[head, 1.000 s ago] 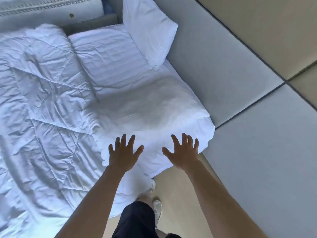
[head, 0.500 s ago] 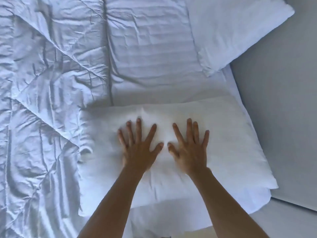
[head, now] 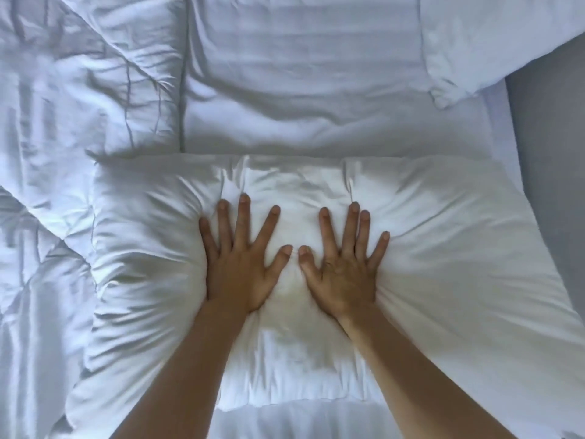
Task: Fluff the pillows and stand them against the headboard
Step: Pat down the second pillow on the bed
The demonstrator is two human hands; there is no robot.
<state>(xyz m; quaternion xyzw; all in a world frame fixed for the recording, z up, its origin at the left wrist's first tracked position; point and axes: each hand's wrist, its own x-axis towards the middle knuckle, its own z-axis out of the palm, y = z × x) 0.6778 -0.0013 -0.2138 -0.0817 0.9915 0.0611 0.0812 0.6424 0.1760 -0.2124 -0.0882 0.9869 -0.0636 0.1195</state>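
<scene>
1. Your left hand (head: pixel 237 274) and right hand (head: pixel 343 274) lie flat and open, fingers spread, thumbs nearly touching. Neither grips anything.
2. Both palms press into the middle of the near pillow (head: pixel 459 248); the filling bulges up on either side of them.
3. That pillow lies flat across the striped sheet (head: pixel 300 74), its left end against the rumpled duvet (head: pixel 79 90).
4. A second pillow (head: pixel 490 36) sits far right, by the grey panel (head: pixel 550 153), likely the headboard.
5. Risk: pressing only the centre likely pushes filling outward. A slack-middled pillow could fold or slump when stood upright.
</scene>
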